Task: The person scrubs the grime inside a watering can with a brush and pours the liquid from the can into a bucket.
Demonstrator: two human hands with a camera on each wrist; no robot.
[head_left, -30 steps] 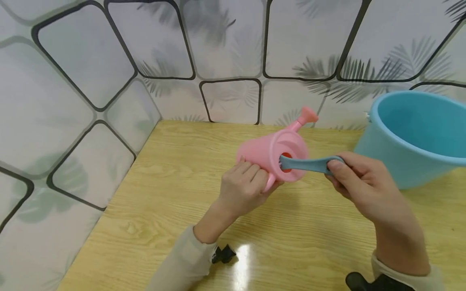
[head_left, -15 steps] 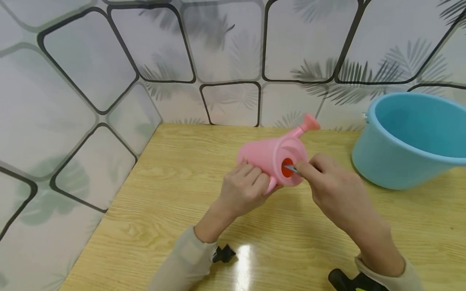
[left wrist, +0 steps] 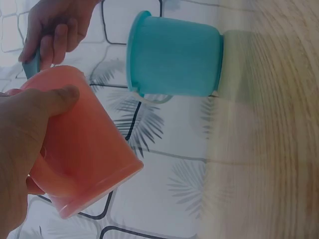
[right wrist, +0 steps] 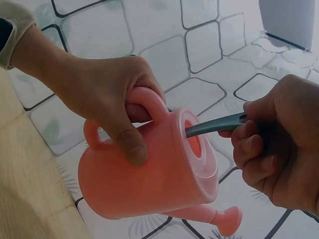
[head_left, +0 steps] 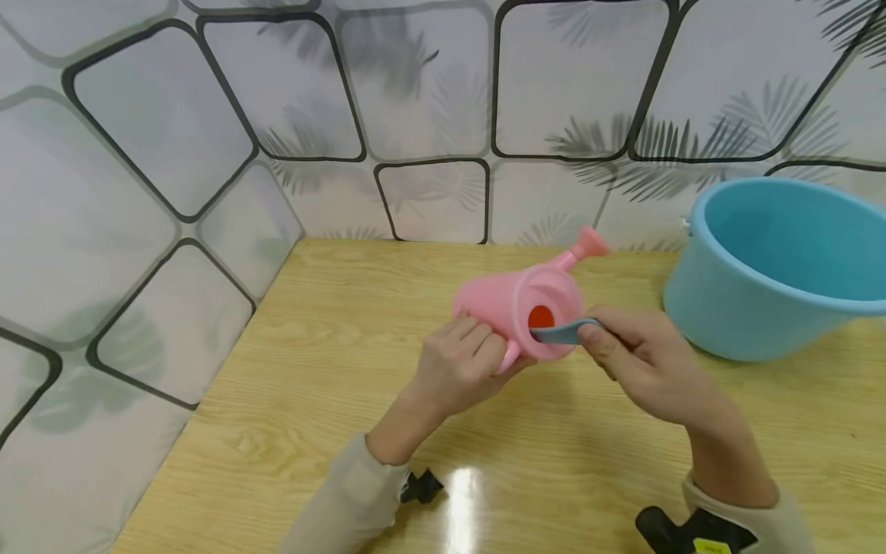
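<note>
The person's left hand (head_left: 462,360) grips one pink watering can (head_left: 487,298) at their twelve o'clock; the right hand (head_left: 654,369) grips one grey-blue tool (head_left: 561,332) reaching into its mouth. One blue bucket (head_left: 741,312) stands at two o'clock.

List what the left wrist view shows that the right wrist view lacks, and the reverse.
Only the left wrist view: the blue bucket and its whitish handle.

Only the right wrist view: the spout and red opening of the pink watering can, plus the left sleeve.

Both: the can, left hand, right hand, blue tool, wooden table, patterned wall.
</note>
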